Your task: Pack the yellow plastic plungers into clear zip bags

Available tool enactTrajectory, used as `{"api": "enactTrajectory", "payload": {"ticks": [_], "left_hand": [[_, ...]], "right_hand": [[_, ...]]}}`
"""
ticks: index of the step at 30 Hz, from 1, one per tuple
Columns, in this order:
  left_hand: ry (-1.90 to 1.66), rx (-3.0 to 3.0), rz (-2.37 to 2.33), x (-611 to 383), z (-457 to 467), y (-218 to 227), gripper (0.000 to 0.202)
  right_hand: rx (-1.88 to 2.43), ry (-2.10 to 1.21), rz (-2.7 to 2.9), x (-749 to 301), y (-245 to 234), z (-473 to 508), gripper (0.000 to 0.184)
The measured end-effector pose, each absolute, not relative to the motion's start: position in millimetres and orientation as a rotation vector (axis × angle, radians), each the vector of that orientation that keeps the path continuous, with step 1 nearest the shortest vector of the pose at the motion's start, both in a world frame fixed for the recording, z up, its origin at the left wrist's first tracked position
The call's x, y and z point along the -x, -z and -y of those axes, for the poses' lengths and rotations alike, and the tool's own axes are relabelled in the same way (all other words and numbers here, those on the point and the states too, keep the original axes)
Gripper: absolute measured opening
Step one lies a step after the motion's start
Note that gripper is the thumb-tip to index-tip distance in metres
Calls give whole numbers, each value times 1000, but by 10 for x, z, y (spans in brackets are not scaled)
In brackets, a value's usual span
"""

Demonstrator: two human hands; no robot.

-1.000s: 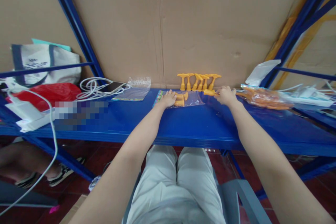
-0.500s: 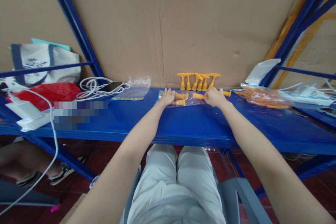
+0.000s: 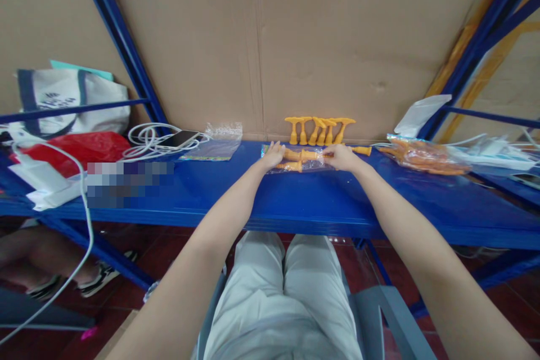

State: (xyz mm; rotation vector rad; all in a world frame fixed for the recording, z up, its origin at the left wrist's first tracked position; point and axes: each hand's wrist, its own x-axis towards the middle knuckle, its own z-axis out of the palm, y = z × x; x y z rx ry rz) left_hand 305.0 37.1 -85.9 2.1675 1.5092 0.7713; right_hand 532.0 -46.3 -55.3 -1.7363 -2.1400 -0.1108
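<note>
A clear plastic bag [image 3: 310, 166] lies on the blue table with yellow toy hammers [image 3: 292, 166] in it. My left hand [image 3: 273, 157] is closed on the bag's left end, over its colored header. At the bag's right end, my right hand [image 3: 341, 157] is closed around a toy hammer [image 3: 312, 154], whose handle points left into the bag. The part under my right fingers is hidden. Another yellow toy hammer [image 3: 363, 150] lies just right of that hand. Behind, several yellow toy hammers [image 3: 314, 131] stand in a row against the cardboard.
A flat clear bag [image 3: 219, 143] lies left, beside a phone [image 3: 182, 139] and a coiled white cable [image 3: 145, 140]. Filled orange bags [image 3: 426, 156] lie right. A power strip [image 3: 54, 191] and red bag [image 3: 80, 152] are far left. Cardboard [image 3: 316, 45] rises behind the table [image 3: 295, 202].
My right hand has moved slightly left, carrying the toy hammer further into the bag beside the others. My left hand stays at the bag's left end, shifted slightly right.
</note>
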Motion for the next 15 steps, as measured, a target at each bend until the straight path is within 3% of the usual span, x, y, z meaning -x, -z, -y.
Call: {"api": "enactTrajectory", "payload": {"ticks": [9,15], "left_hand": [[-822,-2172,-1397,-3126,-271,838,57],[-710,-2335,-1468,-3106,-275,860,73]], "right_hand": [[1364,-323,2173,-5329,704,377,29],[1296,-532,1910,-5269,728,350,27]]}}
